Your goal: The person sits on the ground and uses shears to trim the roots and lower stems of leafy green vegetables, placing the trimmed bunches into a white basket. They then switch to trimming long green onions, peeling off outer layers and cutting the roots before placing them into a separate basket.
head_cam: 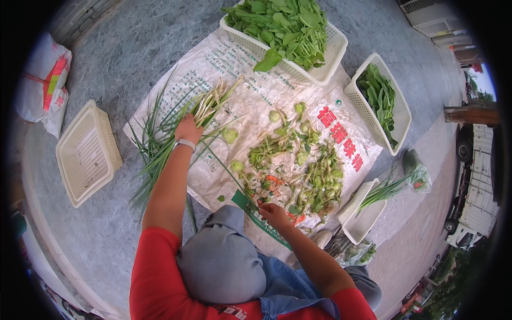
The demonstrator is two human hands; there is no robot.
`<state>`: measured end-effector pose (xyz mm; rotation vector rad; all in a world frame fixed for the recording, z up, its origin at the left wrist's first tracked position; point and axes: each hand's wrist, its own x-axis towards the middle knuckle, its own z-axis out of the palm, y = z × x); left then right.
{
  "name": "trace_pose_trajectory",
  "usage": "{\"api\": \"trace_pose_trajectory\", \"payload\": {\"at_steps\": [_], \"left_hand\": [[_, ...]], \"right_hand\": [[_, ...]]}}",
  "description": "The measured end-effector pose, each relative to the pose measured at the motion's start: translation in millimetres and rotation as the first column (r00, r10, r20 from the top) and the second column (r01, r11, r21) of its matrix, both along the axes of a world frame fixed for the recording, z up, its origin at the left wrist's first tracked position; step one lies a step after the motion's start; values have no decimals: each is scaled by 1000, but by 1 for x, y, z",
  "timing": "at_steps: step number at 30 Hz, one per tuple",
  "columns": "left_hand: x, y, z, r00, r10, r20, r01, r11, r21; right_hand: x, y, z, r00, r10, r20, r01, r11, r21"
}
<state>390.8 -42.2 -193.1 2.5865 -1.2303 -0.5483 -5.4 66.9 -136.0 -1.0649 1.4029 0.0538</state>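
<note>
My left hand (189,129), with a metal-banded watch or bracelet on its wrist, lies closed on a bunch of green onions (210,106) at the left of a printed woven sack (248,92). Their pale roots point up and right; the long green leaves spread down and left past the sack's edge. My right hand (273,215) is above the sack's near edge with its fingers pinched together. A thin green stalk runs from the bunch down to its fingertips; whether they grip it is hard to tell. Between and beyond my hands lie vegetable trimmings (326,180) with roots and leaf bases.
A large plastic basket (336,52) of leafy greens stands at the far edge. To the right are a basket of greens (404,116) and a small basket (362,224) with green onions, near a bagged bundle (416,172). An empty basket (86,156) stands left, below a white bag (44,84).
</note>
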Motion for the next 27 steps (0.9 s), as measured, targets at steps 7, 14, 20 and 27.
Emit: {"api": "trace_pose_trajectory", "payload": {"at_steps": [7,14,20,27], "left_hand": [[-15,18,-11,968,-152,200,192,962,-196],[-33,31,-38,953,-227,203,211,973,94],[-38,21,-26,927,-280,252,286,958,13],[-3,53,69,986,-166,-1,165,983,82]], "right_hand": [[3,6,9,1000,-11,10,12,999,-44],[-20,23,-27,931,356,-86,-366,907,-208],[-48,16,-28,941,332,-63,-338,922,-189],[-50,-4,11,979,171,-110,-183,976,-117]]}}
